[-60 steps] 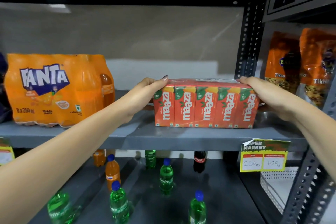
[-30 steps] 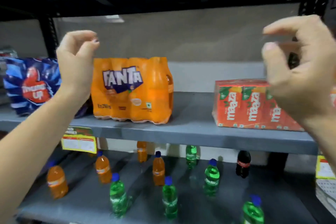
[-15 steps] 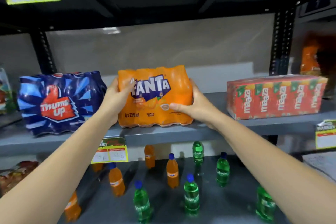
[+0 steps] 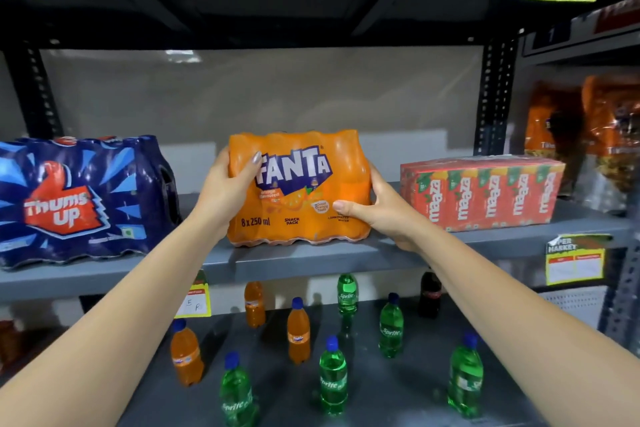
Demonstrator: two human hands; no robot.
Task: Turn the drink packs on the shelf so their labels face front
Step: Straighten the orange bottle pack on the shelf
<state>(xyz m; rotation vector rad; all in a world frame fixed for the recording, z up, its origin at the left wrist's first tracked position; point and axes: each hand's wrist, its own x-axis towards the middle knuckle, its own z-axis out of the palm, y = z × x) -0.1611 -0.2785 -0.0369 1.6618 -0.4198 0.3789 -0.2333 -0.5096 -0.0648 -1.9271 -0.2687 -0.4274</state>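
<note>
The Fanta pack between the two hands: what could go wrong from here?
1. The Fanta pack sits near the shelf's front edge; pulling it forward may tip it onto the small bottles below.
2. The left hand and right hand hold only smooth wrap, which may slip.

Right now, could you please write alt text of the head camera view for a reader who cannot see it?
Two bare hands, left hand and right hand, grip the sides of an orange Fanta pack on a grey shelf, its label facing front. A blue Thums Up pack sits to its left, a red Maaza pack to its right.
</note>
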